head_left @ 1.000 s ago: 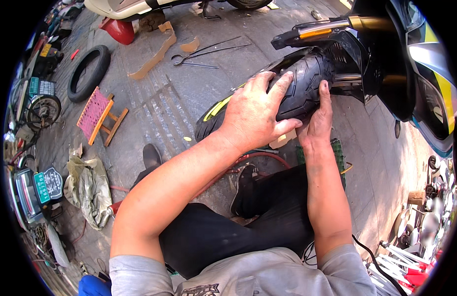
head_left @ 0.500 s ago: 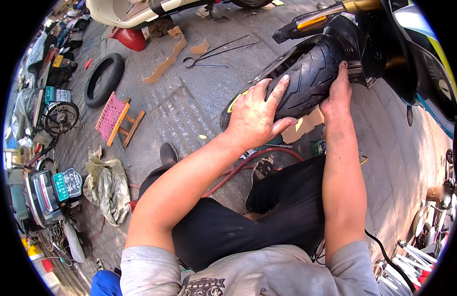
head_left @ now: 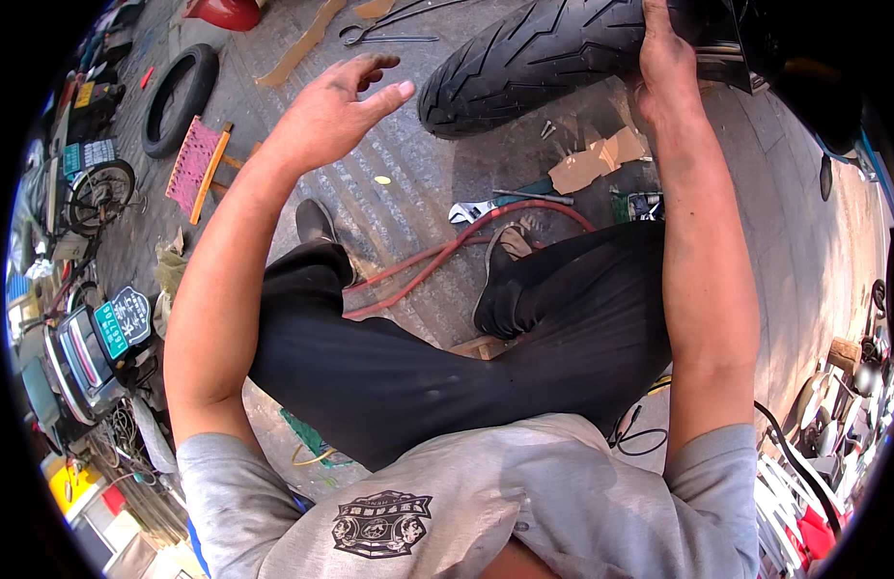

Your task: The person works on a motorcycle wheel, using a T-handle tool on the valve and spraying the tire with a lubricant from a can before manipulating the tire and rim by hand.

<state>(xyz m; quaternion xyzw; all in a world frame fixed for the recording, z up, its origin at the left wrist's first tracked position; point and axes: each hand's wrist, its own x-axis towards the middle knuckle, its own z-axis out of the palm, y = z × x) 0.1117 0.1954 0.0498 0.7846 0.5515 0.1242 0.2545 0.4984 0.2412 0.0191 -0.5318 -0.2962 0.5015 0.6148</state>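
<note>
A black front tyre (head_left: 524, 69) with grooved tread stands at the upper middle, mounted under a motorcycle. My right hand (head_left: 669, 68) grips its right side, one digit pointing up along the tread; its other fingers are partly hidden. To the left of the tyre, my left hand (head_left: 341, 108) hangs in the air, apart from it. The thumb is stretched out and the fingers are loosely bent, holding nothing. Small bolts (head_left: 547, 128) and a torn cardboard piece (head_left: 599, 162) lie on the ground below the tyre.
A red hose (head_left: 437, 259) curves between my feet near an adjustable wrench (head_left: 471, 211). Leftward are a small stool with a pink woven seat (head_left: 198, 166) and a loose tyre (head_left: 180, 100). Long metal tools (head_left: 394, 39) lie beyond my left hand. Parked scooters line the left.
My left hand has come off the tyre and swung left into the air. My right hand stays on the tyre's side. The view has tilted nearer my body, and the tyre appears turned.
</note>
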